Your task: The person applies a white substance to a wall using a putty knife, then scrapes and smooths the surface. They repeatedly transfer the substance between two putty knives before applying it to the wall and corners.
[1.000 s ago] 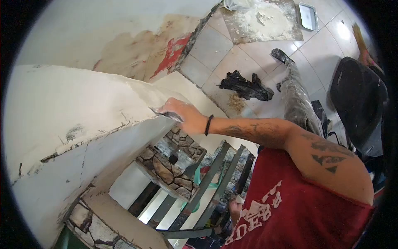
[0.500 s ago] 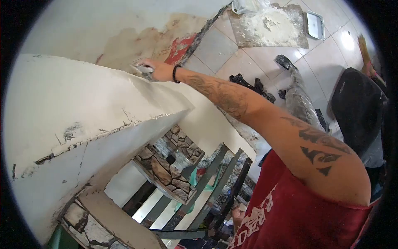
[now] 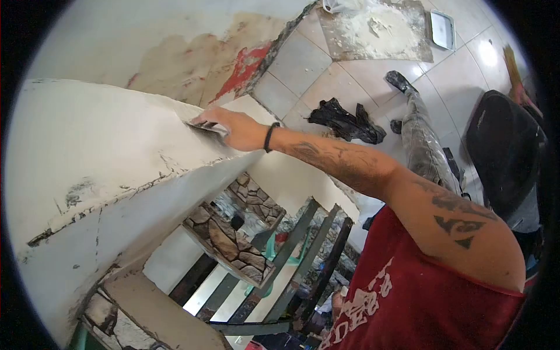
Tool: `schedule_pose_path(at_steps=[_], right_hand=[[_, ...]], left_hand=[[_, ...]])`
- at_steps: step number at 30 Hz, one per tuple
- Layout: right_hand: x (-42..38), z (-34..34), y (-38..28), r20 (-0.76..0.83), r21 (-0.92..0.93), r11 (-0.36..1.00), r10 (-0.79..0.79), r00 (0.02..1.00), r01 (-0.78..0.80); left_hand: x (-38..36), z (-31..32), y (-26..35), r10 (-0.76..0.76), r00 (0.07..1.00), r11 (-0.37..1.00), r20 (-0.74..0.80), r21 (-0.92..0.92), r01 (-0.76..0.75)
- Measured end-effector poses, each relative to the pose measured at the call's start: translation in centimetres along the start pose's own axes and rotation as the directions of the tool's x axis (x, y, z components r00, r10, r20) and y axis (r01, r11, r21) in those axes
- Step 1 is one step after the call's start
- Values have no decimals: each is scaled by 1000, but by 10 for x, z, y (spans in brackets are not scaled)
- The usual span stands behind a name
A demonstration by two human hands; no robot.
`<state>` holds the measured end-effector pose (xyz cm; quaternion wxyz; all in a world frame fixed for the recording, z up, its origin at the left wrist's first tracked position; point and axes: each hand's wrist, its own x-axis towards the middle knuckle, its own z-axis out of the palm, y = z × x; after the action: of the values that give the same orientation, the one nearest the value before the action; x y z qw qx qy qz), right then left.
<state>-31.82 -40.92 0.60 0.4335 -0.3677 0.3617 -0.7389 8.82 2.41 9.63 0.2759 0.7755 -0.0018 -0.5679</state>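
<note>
My right hand (image 3: 236, 129) reaches out on a tattooed arm with a dark wristband. Its fingers are closed around a putty knife (image 3: 209, 127), a thin flat metal blade whose handle the hand hides. The blade lies tilted against the smooth cream surface of a plastered ledge (image 3: 111, 125), close to the ledge's far end. Low in the view, beside the red shirt, a small bit of my left hand (image 3: 336, 300) shows. Its fingers are too hidden to read.
Stone-patterned blocks (image 3: 230, 239) and dark metal bars (image 3: 286, 256) lie below the ledge. Black plastic (image 3: 347, 121) is on the tiled floor. Farther off are a board with white powder (image 3: 332, 38), a tray (image 3: 443, 30), a broom (image 3: 513, 73) and a black chair (image 3: 504, 151).
My right hand has drawn the putty knife from the ledge's back edge toward me, down and to the right over the plaster. The view has shifted slightly.
</note>
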Motion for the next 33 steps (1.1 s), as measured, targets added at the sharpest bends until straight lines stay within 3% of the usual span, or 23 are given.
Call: schedule_pose_path(at_steps=[8,12,15,17,19,24,33], right_hand=[[-69,-2,-38,63,37,995,86,994,-88],[-89,-20,-45,124,82,994,-77,989,68],[-74,-26,-2,-68,80,997,15,998,-9],[-32,-39,16,-90,58,992,119,989,-114],[15,-37,41,-136,31,999,33,990,-29],[86,-16,43,-55,15,996,-85,995,86],[48,5,14,-51,39,999,1,999,1]], left_hand=[[0,-1,-3,-7,1000,1000,5,1,7],[-1,0,-8,-17,1000,1000,7,-13,17],[-4,1,-15,-10,1000,1000,11,-27,11],[-5,3,-19,-9,1000,999,8,-38,9],[-6,4,-17,-5,1000,999,5,-41,5],[-6,4,-14,-5,1000,999,0,-36,5],[2,6,-15,-9,1000,999,9,-37,9]])
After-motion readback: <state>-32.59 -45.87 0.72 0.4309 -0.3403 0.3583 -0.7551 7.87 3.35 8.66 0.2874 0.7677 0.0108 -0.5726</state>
